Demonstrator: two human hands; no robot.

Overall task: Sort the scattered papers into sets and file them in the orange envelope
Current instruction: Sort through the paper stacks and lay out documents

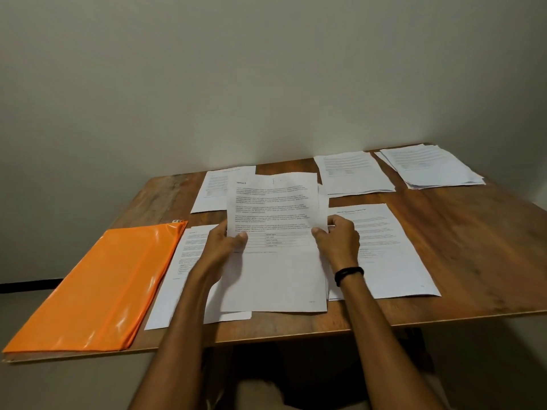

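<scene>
Fingers of left hand and right hand pinch a printed sheet by its side edges.

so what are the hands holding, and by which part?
A printed sheet: left hand pinches its left edge, right hand its right edge, both about mid-height.

wall: plain, pale grey-green | table: brown wood-grain top, far edge at the wall, dark frame in shadow beneath | floor: pale, smooth | skirting: dark strip at the wall's foot, left side | light: dim, soft and even
</scene>
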